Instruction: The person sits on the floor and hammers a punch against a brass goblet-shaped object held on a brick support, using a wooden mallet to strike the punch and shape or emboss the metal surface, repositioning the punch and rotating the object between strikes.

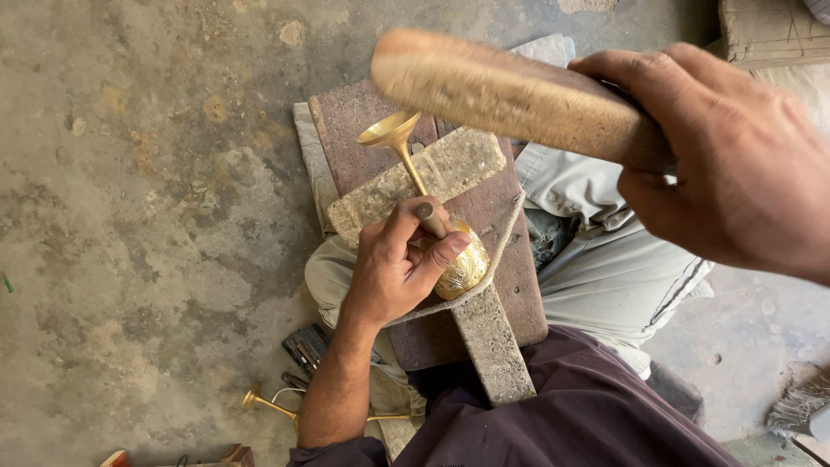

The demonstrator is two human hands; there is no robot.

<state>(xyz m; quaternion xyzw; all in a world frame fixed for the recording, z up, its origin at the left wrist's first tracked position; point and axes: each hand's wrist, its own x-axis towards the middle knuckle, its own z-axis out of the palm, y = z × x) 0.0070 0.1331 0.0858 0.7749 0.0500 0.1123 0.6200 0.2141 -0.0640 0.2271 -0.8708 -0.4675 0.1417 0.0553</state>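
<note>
Right hand (735, 164) sits closest to cam, upper right of the wooden block (437, 242), fingers wrapped tight round the handle end of a wooden mallet (510, 91). Mallet head is raised, well above the block, blurred at its far tip.

Left hand (393, 264) rests on the block's middle, thumb and fingers closed round a short dark metal punch (430, 218), tip set vs. the bowl of a brass goblet (432, 207). Goblet lies on its side across the block: patterned bowl toward the near end, thin stem running up, round foot at the far end. A cord (497, 259) loops over the bowl and off the block's near edge, holding it down.

Handling, as I judge it: brass is stiff but thin-walled, so bowl prob. dents easy; polished surface looks slippery and round, will roll w/o cord. Stem is the weak pt, likely bends if levered. Best hold = on the bowl, pressed down onto the block, not the stem. Light-ish overall.

Left of the block, on the concrete floor (138, 199), another brass goblet (272, 405) lies by some dark tools (304, 346).
</note>
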